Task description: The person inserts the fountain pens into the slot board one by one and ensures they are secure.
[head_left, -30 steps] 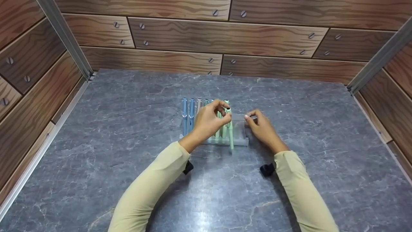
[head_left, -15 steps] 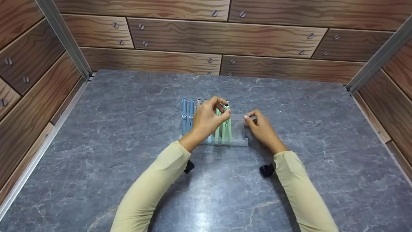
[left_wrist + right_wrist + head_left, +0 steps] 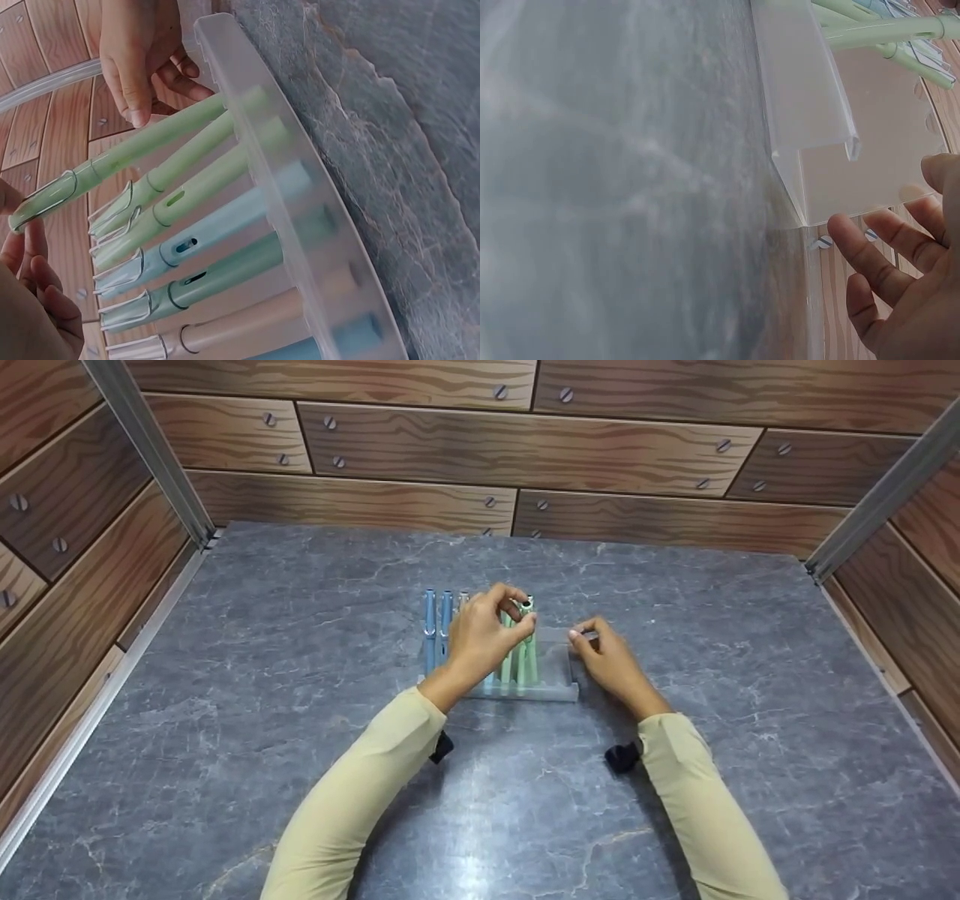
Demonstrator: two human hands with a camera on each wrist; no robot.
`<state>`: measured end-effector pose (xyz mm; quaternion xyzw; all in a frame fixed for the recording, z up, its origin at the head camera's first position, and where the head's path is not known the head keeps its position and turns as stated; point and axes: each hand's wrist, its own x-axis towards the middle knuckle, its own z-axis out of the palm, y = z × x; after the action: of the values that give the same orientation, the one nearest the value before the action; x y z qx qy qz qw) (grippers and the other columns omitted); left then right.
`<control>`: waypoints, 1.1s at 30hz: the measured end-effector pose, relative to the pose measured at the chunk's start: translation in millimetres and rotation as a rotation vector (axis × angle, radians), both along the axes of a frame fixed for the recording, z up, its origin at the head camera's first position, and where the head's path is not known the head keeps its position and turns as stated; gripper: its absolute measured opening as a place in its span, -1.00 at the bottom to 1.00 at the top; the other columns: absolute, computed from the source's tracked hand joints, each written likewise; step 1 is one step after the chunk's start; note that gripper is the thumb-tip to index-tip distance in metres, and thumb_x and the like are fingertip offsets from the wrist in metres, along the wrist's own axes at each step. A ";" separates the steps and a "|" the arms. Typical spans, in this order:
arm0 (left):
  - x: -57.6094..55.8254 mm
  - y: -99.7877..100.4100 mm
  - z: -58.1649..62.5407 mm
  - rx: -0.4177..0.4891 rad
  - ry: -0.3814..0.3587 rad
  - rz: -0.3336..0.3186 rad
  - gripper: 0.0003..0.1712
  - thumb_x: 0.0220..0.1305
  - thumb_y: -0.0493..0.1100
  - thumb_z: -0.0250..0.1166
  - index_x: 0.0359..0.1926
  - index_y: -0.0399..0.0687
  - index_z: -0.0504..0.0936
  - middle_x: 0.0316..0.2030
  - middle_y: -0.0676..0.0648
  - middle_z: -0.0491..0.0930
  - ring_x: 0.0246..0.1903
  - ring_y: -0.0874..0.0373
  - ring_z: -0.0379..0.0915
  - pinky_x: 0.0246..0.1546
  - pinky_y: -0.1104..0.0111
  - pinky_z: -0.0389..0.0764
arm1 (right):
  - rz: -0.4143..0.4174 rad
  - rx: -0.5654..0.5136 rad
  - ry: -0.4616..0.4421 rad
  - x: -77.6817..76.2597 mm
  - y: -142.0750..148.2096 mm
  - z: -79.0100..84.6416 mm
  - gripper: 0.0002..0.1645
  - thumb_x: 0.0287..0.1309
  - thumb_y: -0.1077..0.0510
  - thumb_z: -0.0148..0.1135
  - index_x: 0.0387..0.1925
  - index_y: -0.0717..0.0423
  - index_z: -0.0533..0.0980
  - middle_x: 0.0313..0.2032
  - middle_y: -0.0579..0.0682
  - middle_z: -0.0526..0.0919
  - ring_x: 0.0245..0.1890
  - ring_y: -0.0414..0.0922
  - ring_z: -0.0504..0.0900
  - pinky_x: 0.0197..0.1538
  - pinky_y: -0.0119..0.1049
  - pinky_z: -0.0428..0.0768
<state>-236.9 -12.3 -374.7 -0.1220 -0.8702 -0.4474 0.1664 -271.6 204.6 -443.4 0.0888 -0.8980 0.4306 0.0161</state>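
Note:
My left hand (image 3: 480, 637) pinches a light green pen (image 3: 142, 146) by its clipped cap end, between thumb and fingers. The pen's lower end is at the front ledge of a clear frosted pen stand (image 3: 559, 691), while its cap is tilted up off the rack. My right hand (image 3: 611, 660) holds the right edge of the stand, thumb on the front side and fingers behind. Beside the held pen lie two more light green pens, then a light blue pen (image 3: 225, 221), a dark teal pen (image 3: 232, 271) and a beige pen (image 3: 259, 316).
Blue pens (image 3: 430, 619) lie at the stand's left end. Everything rests on a grey marbled tabletop (image 3: 300, 660). Wood-patterned panels (image 3: 525, 450) wall in the back and sides, with metal posts (image 3: 150, 450) at the corners.
The light green pen, earlier hanging in front of the stand, has moved up and back so its lower end is at the ledge. My right hand stays at the stand's edge.

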 end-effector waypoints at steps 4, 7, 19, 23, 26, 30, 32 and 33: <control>-0.6 1.3 -0.6 -0.011 0.005 -0.009 -0.80 0.19 -0.03 0.34 -0.16 0.09 0.63 -0.40 0.11 0.66 -0.46 0.22 0.36 -0.43 0.44 0.31 | 0.002 0.004 0.004 0.7 0.1 0.7 -0.71 0.42 0.06 -0.01 -0.04 0.22 0.38 -0.06 0.28 0.62 -0.07 0.12 0.66 0.03 -0.03 0.56; -1.5 2.1 -1.8 -0.017 -0.001 -0.017 -0.79 0.19 -0.03 0.34 -0.16 0.08 0.63 -0.40 0.10 0.66 -0.50 0.23 0.35 -0.48 0.45 0.29 | 0.009 0.002 0.009 0.6 0.5 0.8 -0.71 0.42 0.07 0.00 -0.04 0.23 0.38 -0.08 0.29 0.63 -0.08 0.13 0.67 0.02 -0.02 0.56; -4.2 4.9 -4.7 -0.046 -0.025 -0.019 -0.78 0.19 0.00 0.32 -0.14 0.12 0.64 -0.41 0.13 0.67 -0.52 0.26 0.35 -0.57 0.49 0.25 | 0.013 -0.008 0.027 1.0 0.9 1.4 -0.73 0.41 0.10 0.02 -0.07 0.25 0.38 -0.07 0.28 0.61 -0.09 0.13 0.67 0.01 -0.04 0.56; -4.7 6.5 -4.3 -0.063 -0.025 -0.037 -0.78 0.20 0.00 0.32 -0.13 0.13 0.64 -0.41 0.12 0.69 -0.53 0.26 0.38 -0.55 0.49 0.27 | 0.011 -0.003 0.023 0.8 0.9 2.2 -0.72 0.41 0.09 0.02 -0.06 0.24 0.38 -0.07 0.28 0.62 -0.09 0.13 0.67 0.01 -0.03 0.56; -5.2 7.0 -5.0 -0.066 -0.032 -0.044 -0.78 0.20 0.00 0.32 -0.13 0.12 0.64 -0.41 0.11 0.70 -0.54 0.25 0.39 -0.55 0.48 0.28 | 0.016 -0.006 0.021 0.5 0.5 1.8 -0.72 0.41 0.08 0.02 -0.06 0.24 0.38 -0.08 0.29 0.62 -0.09 0.13 0.67 0.00 -0.05 0.57; -5.7 7.2 -6.4 -0.065 -0.051 -0.043 -0.76 0.21 0.01 0.32 -0.11 0.10 0.65 -0.40 0.10 0.71 -0.54 0.24 0.41 -0.54 0.48 0.29 | 0.018 -0.024 0.013 0.2 0.2 1.4 -0.73 0.41 0.10 0.01 -0.06 0.25 0.38 -0.08 0.29 0.62 -0.09 0.13 0.67 0.00 -0.06 0.57; -6.0 7.3 -6.8 -0.070 -0.058 -0.041 -0.75 0.21 0.02 0.32 -0.11 0.10 0.65 -0.40 0.10 0.71 -0.54 0.24 0.41 -0.55 0.48 0.29 | 0.018 -0.028 0.014 0.2 0.3 1.2 -0.73 0.41 0.10 0.01 -0.06 0.25 0.38 -0.08 0.30 0.62 -0.10 0.13 0.68 0.00 -0.06 0.58; -6.3 7.4 -6.9 -0.071 -0.063 -0.040 -0.75 0.21 0.02 0.32 -0.11 0.11 0.65 -0.40 0.10 0.71 -0.55 0.25 0.41 -0.56 0.48 0.29 | 0.018 -0.029 0.013 0.3 0.3 1.3 -0.73 0.41 0.10 0.02 -0.06 0.26 0.38 -0.08 0.30 0.62 -0.10 0.14 0.67 0.00 -0.06 0.58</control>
<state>-243.2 -4.9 -381.6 -0.1310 -0.8877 -0.4230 0.1257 -271.3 205.0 -442.2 0.0996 -0.8906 0.4432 0.0195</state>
